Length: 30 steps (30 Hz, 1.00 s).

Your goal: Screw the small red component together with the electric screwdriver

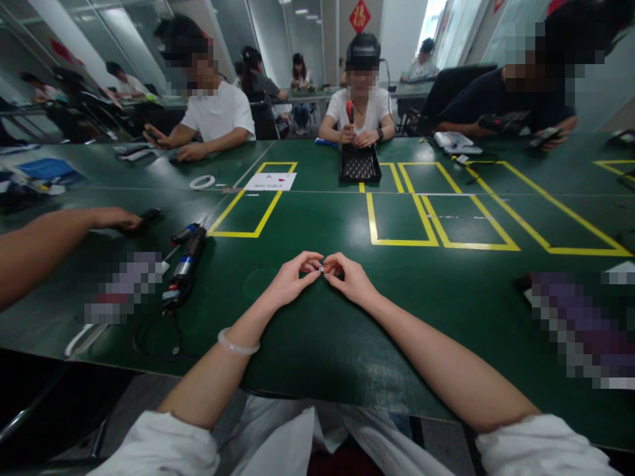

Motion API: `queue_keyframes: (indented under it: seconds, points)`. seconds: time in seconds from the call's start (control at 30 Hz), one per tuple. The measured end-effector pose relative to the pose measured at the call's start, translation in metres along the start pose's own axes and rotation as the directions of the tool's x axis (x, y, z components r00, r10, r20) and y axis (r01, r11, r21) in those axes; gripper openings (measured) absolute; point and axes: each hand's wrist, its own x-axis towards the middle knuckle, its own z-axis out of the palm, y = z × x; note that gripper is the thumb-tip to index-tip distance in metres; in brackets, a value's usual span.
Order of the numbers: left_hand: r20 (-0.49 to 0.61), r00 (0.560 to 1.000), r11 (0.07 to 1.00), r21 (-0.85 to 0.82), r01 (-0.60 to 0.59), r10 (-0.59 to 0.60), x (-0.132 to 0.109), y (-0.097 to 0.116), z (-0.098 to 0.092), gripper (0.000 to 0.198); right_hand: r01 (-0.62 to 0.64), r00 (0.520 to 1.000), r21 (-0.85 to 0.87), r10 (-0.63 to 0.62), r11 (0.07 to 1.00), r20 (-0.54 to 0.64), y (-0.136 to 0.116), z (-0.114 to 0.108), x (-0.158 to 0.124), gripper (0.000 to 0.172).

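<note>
Main risk, as I judge it: the small part (323, 269) slipping. It is tiny and pinched only at the fingertips, so a slight twist, or one hand pulling harder than the other, could pop it loose. Bare table (317, 350) lies beneath, smooth and a little shiny; a dropped bit would likely skid or bounce, and the near edge is not far from the forearms. If it is two pieces meeting, pressing them askew could jam or mar them. Lesser worry: the tool (184, 268) and its cord (176, 340), lying left of the left forearm, might catch a sleeve or the bangle (238, 342) if that arm swung wide.

Position: the part sits between the two hands, at the meeting point of the fingertips. Left hand (296, 277) has thumb and fingers closed on the pale, metallic-looking side; right hand (350, 276) has thumb and fingers closed on the orange side. Fingertips of the two hands almost touch around it. Too small from here to say whether it is one piece or two. Hands appear raised a little over the table, wrists turned inward.

Nearby: a neighbour's hand (119, 218) on a black item (150, 215), off to the left, well apart. Across the table, a co-worker grips a red-handled tool (350, 111) over a black tray (360, 178).
</note>
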Motion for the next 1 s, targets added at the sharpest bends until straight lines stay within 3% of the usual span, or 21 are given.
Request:
queue_keyframes:
  seconds: [0.2,0.4,0.6,1.0]
  points:
    - [0.009,1.0,0.999,0.021,0.027,-0.027,-0.0005,-0.0009,-0.0019,0.037,0.009,1.0,-0.018,-0.009,1.0,0.003,0.0011,-0.0004,0.0002,0.02]
    - [0.047,0.997,0.998,0.032,0.058,-0.059,-0.0012,-0.0001,-0.0017,0.038,-0.004,1.0,-0.037,0.005,0.999,0.02,-0.0009,-0.0016,-0.0004,0.009]
    - [0.039,0.997,0.997,0.002,0.071,-0.071,-0.0018,-0.0011,-0.0008,0.037,-0.092,0.996,0.063,0.092,0.994,-0.001,-0.0001,-0.0014,0.0008,0.011]
    - [-0.02,0.995,0.967,0.242,-0.087,0.094,-0.0021,-0.0022,0.0041,0.022,-0.16,0.987,0.085,0.161,0.984,-0.012,0.0014,-0.0019,0.0014,0.015]
